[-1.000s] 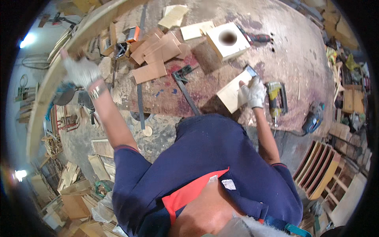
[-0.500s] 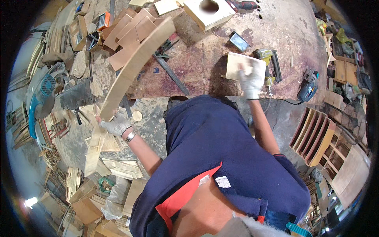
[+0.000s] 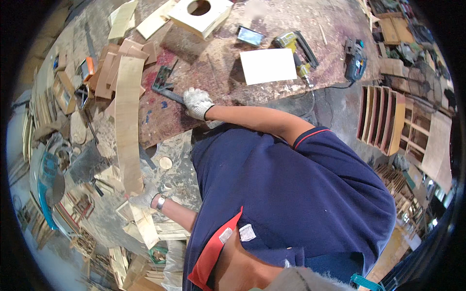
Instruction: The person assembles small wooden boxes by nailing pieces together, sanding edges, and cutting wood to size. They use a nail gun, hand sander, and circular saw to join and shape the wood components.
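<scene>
My left hand, in a pale knit glove with a metal watch at the wrist, is closed on the lower part of a long thin plywood strip. The strip stands away from me past the bench's left side, its far end overlapping some brown panels. In a similar glove, my right hand is closed around the near end of a dark metal bar that lies on the bench. The bar's far end has an angled dark part; its exact kind is hard to make out. My palm hides the near end.
On the bench are a white panel, a yellow-green nail gun, a phone-like device, a box with a round hole and a blue power tool. Brown panels and a blue circular saw are at left.
My right hand has left the white panel and moved left onto the metal bar. The plywood strip has swung more upright in my left hand. The whole view has turned.
</scene>
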A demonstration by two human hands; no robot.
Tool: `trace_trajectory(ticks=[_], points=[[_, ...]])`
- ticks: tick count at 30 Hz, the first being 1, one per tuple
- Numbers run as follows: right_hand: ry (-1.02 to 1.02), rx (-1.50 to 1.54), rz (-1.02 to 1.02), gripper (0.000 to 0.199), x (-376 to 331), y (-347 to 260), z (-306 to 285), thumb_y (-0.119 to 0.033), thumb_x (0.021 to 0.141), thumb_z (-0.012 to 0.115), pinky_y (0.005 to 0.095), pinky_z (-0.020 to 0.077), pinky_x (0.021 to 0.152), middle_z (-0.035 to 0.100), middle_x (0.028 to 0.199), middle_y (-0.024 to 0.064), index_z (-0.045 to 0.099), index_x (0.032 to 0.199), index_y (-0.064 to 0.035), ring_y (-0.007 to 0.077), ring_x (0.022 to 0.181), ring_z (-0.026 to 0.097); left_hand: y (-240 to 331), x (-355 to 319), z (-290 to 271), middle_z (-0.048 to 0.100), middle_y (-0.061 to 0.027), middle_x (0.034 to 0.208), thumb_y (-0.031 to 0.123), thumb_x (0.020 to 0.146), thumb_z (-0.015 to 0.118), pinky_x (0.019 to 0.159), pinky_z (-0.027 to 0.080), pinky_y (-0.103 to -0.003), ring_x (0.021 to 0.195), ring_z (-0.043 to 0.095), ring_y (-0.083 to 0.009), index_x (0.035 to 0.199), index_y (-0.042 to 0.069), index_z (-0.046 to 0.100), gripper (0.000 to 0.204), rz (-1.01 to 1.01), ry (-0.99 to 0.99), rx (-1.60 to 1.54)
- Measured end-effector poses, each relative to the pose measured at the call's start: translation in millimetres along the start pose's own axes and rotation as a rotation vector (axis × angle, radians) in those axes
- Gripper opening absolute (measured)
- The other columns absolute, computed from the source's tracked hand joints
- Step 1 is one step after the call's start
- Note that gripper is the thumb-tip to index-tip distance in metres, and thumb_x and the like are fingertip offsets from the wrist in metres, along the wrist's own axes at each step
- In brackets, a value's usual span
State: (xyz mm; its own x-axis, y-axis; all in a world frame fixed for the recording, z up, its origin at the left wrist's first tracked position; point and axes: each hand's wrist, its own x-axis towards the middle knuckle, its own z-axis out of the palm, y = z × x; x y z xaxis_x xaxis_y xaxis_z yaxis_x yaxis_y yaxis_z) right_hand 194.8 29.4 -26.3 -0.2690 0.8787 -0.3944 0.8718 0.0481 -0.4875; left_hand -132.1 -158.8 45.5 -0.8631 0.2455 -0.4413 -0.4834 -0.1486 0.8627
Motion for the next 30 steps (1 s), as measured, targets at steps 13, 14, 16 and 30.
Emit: trace_trajectory(ticks=[13,14,16,30], points=[[0.498,0.350,0.186,0.027,-116,137,-135,-0.029,0.086,0.073,0.0431,0.0547,0.069,0.070,0.080,0.0184,0.071,0.097,-0.0050,0.0321,0.074,0.069,-19,-5,18,0.059,-0.0083,0.143,0.050,0.091,0.061,0.112,0.033,-0.051,0.134,0.050,-0.0281,0.141,0.010,0.055,0.065,-0.283,0.093,0.032],[0.503,0.401,0.339,0.026,-122,159,-145,-0.029,0.086,0.076,0.0413,0.0546,0.069,0.071,0.081,0.0176,0.073,0.098,-0.0057,0.0314,0.074,0.070,-23,-3,17,0.059,-0.0082,0.143,0.052,0.091,0.059,0.113,0.032,-0.051,0.134,0.050,-0.0279,0.141,0.009,0.056,0.066,-0.322,0.071,0.052],[0.690,0.323,0.411,0.024,-134,209,-168,-0.025,0.090,0.077,0.0336,0.0549,0.067,0.075,0.083,0.0141,0.074,0.100,-0.0036,0.0144,0.072,0.070,-37,3,20,0.059,-0.0082,0.144,0.054,0.093,0.055,0.114,0.031,-0.052,0.135,0.050,-0.0286,0.142,0.010,0.055,0.066,-0.382,0.029,0.130],[0.736,-0.029,0.327,0.061,-126,292,-209,-0.042,0.079,0.082,0.0448,0.0538,0.097,0.067,0.129,0.0184,0.066,0.126,-0.0071,0.0353,0.115,0.066,-132,44,71,0.062,-0.0072,0.142,0.057,0.095,0.058,0.112,0.034,-0.054,0.132,0.054,-0.0324,0.140,0.013,0.059,0.063,-0.406,-0.146,0.349]])
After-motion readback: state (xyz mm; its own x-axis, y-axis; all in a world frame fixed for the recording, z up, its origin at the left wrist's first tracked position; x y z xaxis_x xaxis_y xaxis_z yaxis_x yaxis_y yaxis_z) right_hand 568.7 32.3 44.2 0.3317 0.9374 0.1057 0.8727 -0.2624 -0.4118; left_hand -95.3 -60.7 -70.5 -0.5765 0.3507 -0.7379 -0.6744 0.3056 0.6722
